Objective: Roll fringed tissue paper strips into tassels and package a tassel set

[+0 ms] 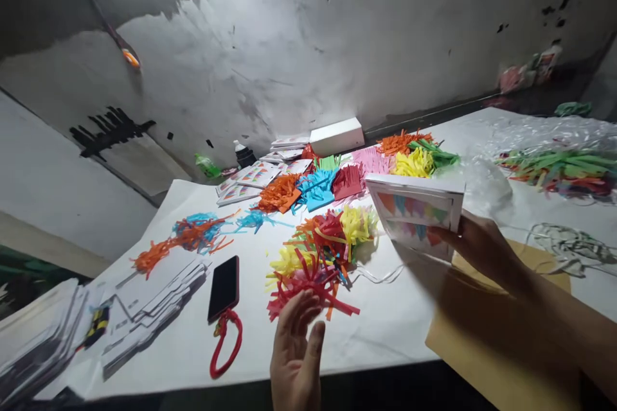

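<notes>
The right hand (475, 244) reaches in from four o'clock, forearm stretched across a brown paper sheet (486, 334), and its fingers are closed around the lower right corner of a white flat cardboard box with coloured shapes printed on its face (414, 209). The box is held tilted above the white paper-covered table (385, 327), at about two o'clock from the heap of red, yellow and orange fringed paper strips (321, 253). The left hand (295, 353) rises from six o'clock, palm turned inward, fingers spread and slightly curled, holding nothing; its fingertips sit just at the red strips' near edge. A black phone with a red loop strap (224, 288) lies at nine o'clock from it.
</notes>
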Demonstrator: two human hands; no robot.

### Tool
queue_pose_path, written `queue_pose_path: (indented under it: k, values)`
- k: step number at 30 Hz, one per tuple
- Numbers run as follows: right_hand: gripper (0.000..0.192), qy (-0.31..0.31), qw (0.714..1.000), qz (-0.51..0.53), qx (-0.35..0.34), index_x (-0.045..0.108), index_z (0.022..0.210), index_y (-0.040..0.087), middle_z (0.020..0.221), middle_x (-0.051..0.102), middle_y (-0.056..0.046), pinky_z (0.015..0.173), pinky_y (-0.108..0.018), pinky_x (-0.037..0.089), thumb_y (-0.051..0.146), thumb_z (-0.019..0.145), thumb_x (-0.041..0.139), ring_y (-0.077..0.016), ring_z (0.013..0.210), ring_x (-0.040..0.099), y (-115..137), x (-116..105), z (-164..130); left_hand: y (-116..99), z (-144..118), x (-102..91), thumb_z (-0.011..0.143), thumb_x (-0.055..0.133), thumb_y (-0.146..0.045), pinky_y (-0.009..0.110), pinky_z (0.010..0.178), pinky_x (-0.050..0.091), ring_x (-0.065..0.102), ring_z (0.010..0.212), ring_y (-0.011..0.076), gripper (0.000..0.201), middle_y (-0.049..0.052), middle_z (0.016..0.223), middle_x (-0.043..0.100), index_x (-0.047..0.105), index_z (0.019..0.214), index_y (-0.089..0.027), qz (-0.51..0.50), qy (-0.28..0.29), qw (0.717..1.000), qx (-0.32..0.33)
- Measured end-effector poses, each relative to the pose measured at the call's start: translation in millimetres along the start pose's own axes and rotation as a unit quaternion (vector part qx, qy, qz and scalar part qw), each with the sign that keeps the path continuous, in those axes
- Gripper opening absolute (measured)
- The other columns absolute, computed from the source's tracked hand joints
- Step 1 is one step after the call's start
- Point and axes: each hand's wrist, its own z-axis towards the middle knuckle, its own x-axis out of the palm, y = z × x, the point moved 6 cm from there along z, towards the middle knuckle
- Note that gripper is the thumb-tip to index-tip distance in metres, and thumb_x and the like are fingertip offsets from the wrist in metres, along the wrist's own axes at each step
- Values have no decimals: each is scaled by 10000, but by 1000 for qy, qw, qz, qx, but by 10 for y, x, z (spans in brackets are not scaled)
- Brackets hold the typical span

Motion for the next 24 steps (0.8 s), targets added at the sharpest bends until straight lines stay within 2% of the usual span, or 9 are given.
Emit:
queue_pose_path:
  k: [2, 5, 11, 16, 19, 22, 24]
  values:
    - [253, 11, 1000, 7, -4, 698, 841, 192, 741, 746, -46, 623, -262, 477, 411, 933, 610, -226, 694, 707, -37, 91, -18, 119, -4, -34, 839, 795, -434, 263, 862, 609, 720, 1009, 205, 411, 56, 1156, 739, 682, 1198, -268, 3, -17, 999, -27]
    - [249, 28, 999, 30, -11, 678, 900, 218, 787, 769, -46, 616, -265, 496, 414, 973, 542, -235, 708, 723, -103, 186, -60, 190, 41, -21, 777, 819, -528, 278, 830, 616, 728, 957, 217, 488, 57, 1083, 751, 705, 1157, -245, 8, -37, 999, -33]
    - [281, 66, 996, 53, -17, 658, 883, 229, 781, 776, -52, 620, -313, 546, 489, 946, 570, -264, 688, 733, -248, 277, -29, 221, 152, 167, 744, 835, -551, 229, 803, 597, 718, 897, 181, 505, 40, 1035, 770, 730, 1150, -270, 9, -9, 1000, -25]
    - [316, 66, 995, 70, -18, 669, 906, 230, 804, 786, -75, 634, -358, 583, 530, 934, 575, -293, 721, 743, -225, 183, -114, 212, 266, 359, 785, 801, -536, 284, 744, 616, 721, 860, 210, 464, 64, 1040, 771, 729, 1149, -258, 16, 25, 1000, 11]
    - [338, 62, 994, 88, -31, 702, 875, 230, 827, 790, -82, 654, -364, 601, 556, 905, 616, -305, 770, 753, -76, 80, -209, 137, 349, 489, 817, 775, -514, 341, 846, 617, 717, 998, 251, 470, 92, 1160, 747, 698, 1204, -258, 27, 42, 998, 48]
    - [276, 124, 978, 155, -64, 737, 824, 246, 789, 784, -59, 610, -324, 607, 513, 872, 684, -275, 705, 747, 154, 104, -329, 47, 310, 665, 776, 777, -594, 467, 1021, 551, 627, 1249, 350, 665, 146, 1362, 657, 629, 1333, -261, 5, 106, 991, 88]
    - [271, 176, 957, 221, -66, 761, 891, 257, 798, 783, -63, 635, -321, 622, 518, 856, 699, -271, 718, 751, 225, 191, -421, 65, 238, 815, 746, 759, -674, 496, 1023, 545, 627, 1257, 386, 767, 164, 1354, 664, 611, 1373, -257, -58, 189, 979, 52]
